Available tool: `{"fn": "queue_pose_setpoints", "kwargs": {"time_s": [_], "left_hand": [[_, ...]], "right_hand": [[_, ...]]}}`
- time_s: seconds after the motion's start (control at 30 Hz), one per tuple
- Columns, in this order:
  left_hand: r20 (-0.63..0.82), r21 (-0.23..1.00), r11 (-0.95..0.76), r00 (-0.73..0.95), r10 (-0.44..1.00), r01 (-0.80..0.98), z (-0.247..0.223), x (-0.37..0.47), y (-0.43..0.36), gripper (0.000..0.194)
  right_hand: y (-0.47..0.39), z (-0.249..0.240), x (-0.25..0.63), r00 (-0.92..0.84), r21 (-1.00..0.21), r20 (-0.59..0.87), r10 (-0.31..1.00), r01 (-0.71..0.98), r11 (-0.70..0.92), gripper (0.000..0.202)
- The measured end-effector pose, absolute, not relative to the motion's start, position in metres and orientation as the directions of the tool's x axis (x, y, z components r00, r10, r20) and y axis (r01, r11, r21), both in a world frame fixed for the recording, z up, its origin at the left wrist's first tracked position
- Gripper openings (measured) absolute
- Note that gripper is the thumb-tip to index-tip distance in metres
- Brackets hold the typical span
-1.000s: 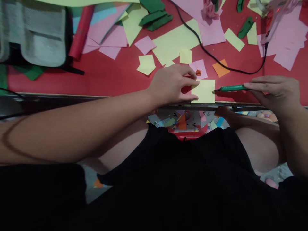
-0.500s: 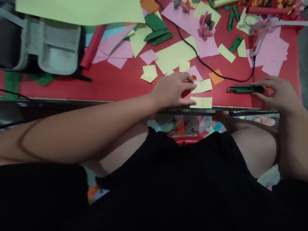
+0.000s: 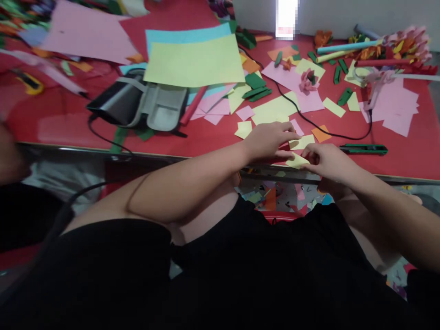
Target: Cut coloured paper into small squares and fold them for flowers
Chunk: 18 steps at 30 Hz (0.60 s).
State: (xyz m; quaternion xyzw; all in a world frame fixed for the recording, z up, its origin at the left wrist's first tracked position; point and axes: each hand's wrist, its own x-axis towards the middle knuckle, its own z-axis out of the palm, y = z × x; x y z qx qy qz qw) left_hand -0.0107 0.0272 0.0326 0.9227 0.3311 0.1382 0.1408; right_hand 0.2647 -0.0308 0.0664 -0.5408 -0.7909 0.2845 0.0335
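Note:
My left hand [image 3: 270, 141] rests at the table's front edge, fingers and thumb apart. Its fingers reach a pale yellow paper strip [image 3: 302, 142], and the thumb lies by the left end of a second yellow paper strip [image 3: 296, 161]. That nearer strip sits at a slant, its right end pinched by my right hand [image 3: 326, 160]. Just behind the right hand, a green utility knife [image 3: 364, 149] lies on the red table. An orange paper square [image 3: 321, 133] and a small pink paper piece [image 3: 296, 127] are close to the strips.
A pink glue gun [image 3: 374, 94] stands at the right, its black cord curving across the table. Pink paper flower [image 3: 308, 81], folded green pieces [image 3: 257, 93] and a grey case [image 3: 165, 107] lie behind. Part of another person shows at far left.
My right hand has left the utility knife on the table and moved left to the nearer yellow strip, now slanted. The view has shifted up and left; my left hand stays by the strips.

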Motion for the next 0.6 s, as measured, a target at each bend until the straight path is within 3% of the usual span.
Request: {"fn": "queue_pose_setpoints", "kwargs": {"time_s": [0.1,0.2,0.33,0.47,0.6], "left_hand": [[0.167,0.423,-0.715,0.728,0.665,0.557,0.037,-0.012,0.028,0.042],[0.137,0.625,-0.604,0.693,0.708,0.494,0.039,-0.016,0.029,0.025],[0.109,0.873,-0.38,0.638,0.763,0.306,0.04,-0.018,0.036,0.031],[0.202,0.956,-0.276,0.458,0.866,0.098,0.043,-0.011,0.046,0.036],[0.237,0.97,-0.237,0.487,0.841,-0.063,0.055,0.0,0.05,0.044]], "right_hand": [[-0.022,0.069,0.272,-0.434,-0.527,-0.263,0.861,0.812,0.248,0.017],[-0.015,0.071,0.274,-0.402,-0.614,-0.277,0.873,0.773,0.162,0.034],[-0.008,0.073,0.264,-0.321,-0.786,-0.168,0.932,0.614,0.07,0.048],[-0.004,0.073,0.237,-0.267,-0.945,-0.112,0.957,0.327,-0.019,0.046],[-0.003,0.068,0.216,-0.199,-0.986,-0.117,0.973,0.144,-0.089,0.051]]}}
